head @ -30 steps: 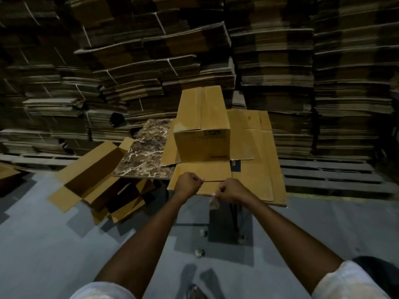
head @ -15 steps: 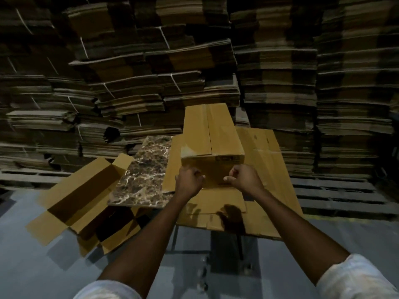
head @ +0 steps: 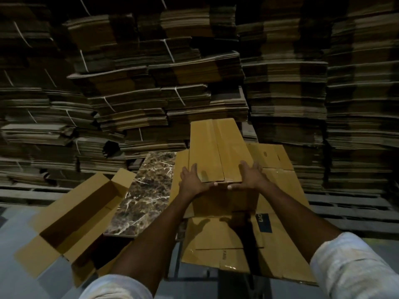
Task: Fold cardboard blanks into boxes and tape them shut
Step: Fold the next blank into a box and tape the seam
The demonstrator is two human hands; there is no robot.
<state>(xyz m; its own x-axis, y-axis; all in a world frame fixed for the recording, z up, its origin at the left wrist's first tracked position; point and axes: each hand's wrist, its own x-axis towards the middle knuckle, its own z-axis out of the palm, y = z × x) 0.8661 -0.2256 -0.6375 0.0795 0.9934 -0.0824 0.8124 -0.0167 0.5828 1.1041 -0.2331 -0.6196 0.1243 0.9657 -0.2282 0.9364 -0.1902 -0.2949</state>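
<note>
A long brown cardboard box point(head: 218, 149) stands on the table with its two top flaps folded down and meeting along a middle seam. My left hand point(head: 191, 180) lies flat on the left flap at the near end, fingers spread, thumb wrapped over the near edge. My right hand point(head: 250, 176) presses the right flap the same way. Under the box lie flat cardboard blanks point(head: 278, 244) that overhang the table's near edge. No tape is visible in either hand.
A marble-patterned tabletop point(head: 146, 190) shows left of the blanks. An open long box point(head: 73, 221) lies on the grey floor at left. Tall stacks of bundled flat cardboard point(head: 151, 83) on wooden pallets point(head: 345, 212) fill the background.
Both hands rose from the table's near edge to the box's near end, opened from fists and now lie flat on the top flaps. The camera has moved closer.
</note>
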